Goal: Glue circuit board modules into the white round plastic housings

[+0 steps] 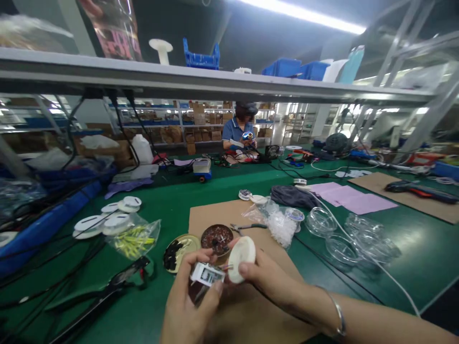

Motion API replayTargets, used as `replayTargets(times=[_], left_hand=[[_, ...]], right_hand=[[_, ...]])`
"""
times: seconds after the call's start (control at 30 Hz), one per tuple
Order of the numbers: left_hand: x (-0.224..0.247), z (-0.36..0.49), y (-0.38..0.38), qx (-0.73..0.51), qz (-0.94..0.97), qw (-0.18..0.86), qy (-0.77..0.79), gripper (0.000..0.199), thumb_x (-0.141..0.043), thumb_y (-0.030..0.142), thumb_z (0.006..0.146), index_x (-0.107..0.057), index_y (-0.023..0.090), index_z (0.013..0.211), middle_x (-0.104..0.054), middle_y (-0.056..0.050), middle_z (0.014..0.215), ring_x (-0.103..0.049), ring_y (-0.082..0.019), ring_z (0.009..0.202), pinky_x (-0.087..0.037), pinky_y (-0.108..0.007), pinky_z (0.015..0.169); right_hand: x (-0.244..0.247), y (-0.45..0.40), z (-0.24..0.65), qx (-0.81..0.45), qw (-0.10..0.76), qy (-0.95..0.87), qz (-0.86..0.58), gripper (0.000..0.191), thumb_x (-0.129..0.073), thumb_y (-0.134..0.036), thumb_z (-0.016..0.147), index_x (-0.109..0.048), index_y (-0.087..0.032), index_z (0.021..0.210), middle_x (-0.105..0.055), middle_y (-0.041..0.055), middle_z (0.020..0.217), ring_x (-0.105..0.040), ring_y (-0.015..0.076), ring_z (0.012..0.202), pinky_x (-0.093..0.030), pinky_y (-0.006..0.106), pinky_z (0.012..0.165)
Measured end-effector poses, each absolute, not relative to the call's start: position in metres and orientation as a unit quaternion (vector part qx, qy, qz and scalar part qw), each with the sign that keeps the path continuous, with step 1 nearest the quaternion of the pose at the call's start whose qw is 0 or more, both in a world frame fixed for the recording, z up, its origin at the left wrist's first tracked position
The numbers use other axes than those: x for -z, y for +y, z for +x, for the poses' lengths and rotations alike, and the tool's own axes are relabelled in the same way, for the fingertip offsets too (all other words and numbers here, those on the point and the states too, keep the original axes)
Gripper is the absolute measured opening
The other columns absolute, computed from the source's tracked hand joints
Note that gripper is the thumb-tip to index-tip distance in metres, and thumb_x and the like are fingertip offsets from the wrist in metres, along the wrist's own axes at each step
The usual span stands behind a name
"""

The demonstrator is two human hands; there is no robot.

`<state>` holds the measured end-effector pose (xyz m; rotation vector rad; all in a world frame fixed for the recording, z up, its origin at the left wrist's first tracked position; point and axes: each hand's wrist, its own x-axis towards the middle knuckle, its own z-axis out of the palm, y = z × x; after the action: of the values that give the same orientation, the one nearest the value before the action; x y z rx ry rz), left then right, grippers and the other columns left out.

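Observation:
Between the fingers of my left hand (191,301) is a small white rectangular module (208,275) with a dark opening in its face. My right hand (272,277) grips a round white disc (245,258) by its edge, tilted, thumb on the near face. Thin wires, partly red, run from the module to the disc. Just beyond my hands stand a tin of reddish-brown material (217,239) and an open round lid or tin (175,253) smeared with black. Pliers (249,226) lie on the brown cardboard (204,215) behind the disc.
White round covers (118,222) and a bag of yellow-green pieces (136,239) lie left, near a crimping tool (103,291). To the right are a bag of clear pieces (281,227) and transparent cups (342,248). A shelf (222,79) crosses above; a person (240,129) sits opposite.

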<state>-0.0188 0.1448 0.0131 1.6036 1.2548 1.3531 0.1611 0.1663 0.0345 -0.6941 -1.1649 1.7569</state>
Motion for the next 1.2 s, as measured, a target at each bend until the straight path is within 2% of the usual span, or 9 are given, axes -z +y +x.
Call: replayTargets(times=[0.17, 0.3, 0.43, 0.6, 0.67, 0.77, 0.9, 1.03, 1.2], left_hand=[[-0.024, -0.017, 0.138, -0.578, 0.690, 0.194, 0.390, 0.027, -0.059, 0.016, 0.076, -0.046, 0.025, 0.098, -0.052, -0.008, 0.119, -0.056, -0.025, 0.110, -0.052, -0.039, 0.084], [-0.025, -0.012, 0.135, -0.617, 0.688, 0.121, 0.362, 0.033, -0.059, 0.007, 0.072, -0.042, 0.025, 0.095, -0.049, -0.008, 0.123, -0.055, -0.024, 0.112, -0.052, -0.039, 0.084], [-0.015, -0.005, 0.131, -0.576, 0.726, 0.118, 0.358, 0.032, -0.060, 0.010, 0.073, -0.043, 0.026, 0.095, -0.046, -0.009, 0.132, -0.053, -0.027, 0.117, -0.051, -0.041, 0.085], [-0.020, -0.019, 0.139, -0.449, 0.817, 0.071, 0.355, 0.044, -0.066, 0.036, 0.077, -0.044, 0.026, 0.114, -0.045, -0.014, 0.139, -0.044, -0.033, 0.129, -0.040, -0.052, 0.101], [-0.028, -0.035, 0.146, -0.384, 0.804, 0.071, 0.448, 0.048, -0.061, 0.044, 0.081, -0.045, 0.025, 0.121, -0.057, -0.013, 0.127, -0.054, -0.030, 0.118, -0.042, -0.049, 0.097], [-0.034, -0.057, 0.156, -0.198, 0.769, 0.088, 0.601, 0.032, -0.055, 0.043, 0.083, -0.060, 0.025, 0.109, -0.067, -0.008, 0.101, -0.062, -0.028, 0.094, -0.048, -0.042, 0.081], [-0.028, -0.066, 0.160, -0.038, 0.765, 0.095, 0.636, 0.022, -0.060, 0.036, 0.076, -0.069, 0.024, 0.092, -0.067, -0.009, 0.094, -0.060, -0.031, 0.093, -0.045, -0.042, 0.080], [-0.031, -0.068, 0.160, -0.024, 0.755, 0.144, 0.640, 0.015, -0.056, 0.031, 0.076, -0.064, 0.023, 0.085, -0.067, -0.007, 0.088, -0.062, -0.029, 0.086, -0.045, -0.037, 0.072], [-0.042, -0.091, 0.158, -0.156, 0.685, 0.250, 0.666, 0.029, -0.055, 0.051, 0.078, -0.059, 0.027, 0.094, -0.066, -0.001, 0.078, -0.062, -0.021, 0.067, -0.048, -0.029, 0.060]], right_hand=[[-0.050, 0.156, 0.157, -0.845, 0.395, -0.248, -0.262, 0.051, -0.062, -0.058, 0.080, -0.062, -0.013, 0.103, -0.067, 0.0055, 0.090, -0.062, 0.0136, 0.079, -0.049, 0.024, 0.075], [-0.043, 0.144, 0.148, -0.888, 0.367, -0.245, -0.128, 0.069, -0.066, -0.069, 0.070, -0.062, -0.016, 0.114, -0.066, 0.0071, 0.106, -0.061, 0.0178, 0.100, -0.044, 0.027, 0.093], [-0.023, 0.134, 0.141, -0.875, 0.357, -0.311, -0.101, 0.058, -0.079, -0.057, 0.063, -0.066, -0.019, 0.105, -0.067, 0.0074, 0.104, -0.059, 0.0235, 0.107, -0.042, 0.036, 0.100], [-0.006, 0.141, 0.150, -0.783, 0.457, -0.291, -0.305, 0.049, -0.083, -0.040, 0.064, -0.065, -0.022, 0.106, -0.068, 0.0047, 0.101, -0.061, 0.0218, 0.100, -0.046, 0.036, 0.094], [-0.002, 0.150, 0.159, -0.714, 0.500, -0.320, -0.371, 0.054, -0.082, -0.041, 0.063, -0.063, -0.023, 0.111, -0.068, 0.0043, 0.100, -0.062, 0.0215, 0.096, -0.049, 0.036, 0.088], [0.000, 0.162, 0.171, -0.568, 0.553, -0.443, -0.419, 0.054, -0.079, -0.042, 0.068, -0.061, -0.025, 0.116, -0.068, 0.0038, 0.099, -0.061, 0.0208, 0.096, -0.047, 0.035, 0.090], [0.002, 0.169, 0.177, -0.460, 0.536, -0.546, -0.450, 0.049, -0.073, -0.044, 0.075, -0.059, -0.026, 0.119, -0.069, 0.0039, 0.099, -0.062, 0.0210, 0.092, -0.047, 0.037, 0.089], [0.001, 0.170, 0.177, -0.445, 0.501, -0.586, -0.456, 0.045, -0.067, -0.046, 0.078, -0.059, -0.025, 0.118, -0.069, 0.0051, 0.097, -0.065, 0.0227, 0.090, -0.050, 0.038, 0.088], [-0.018, 0.173, 0.180, -0.428, 0.429, -0.636, -0.478, 0.040, -0.063, -0.042, 0.078, -0.060, -0.028, 0.115, -0.070, 0.0048, 0.092, -0.067, 0.0252, 0.085, -0.056, 0.041, 0.083]])
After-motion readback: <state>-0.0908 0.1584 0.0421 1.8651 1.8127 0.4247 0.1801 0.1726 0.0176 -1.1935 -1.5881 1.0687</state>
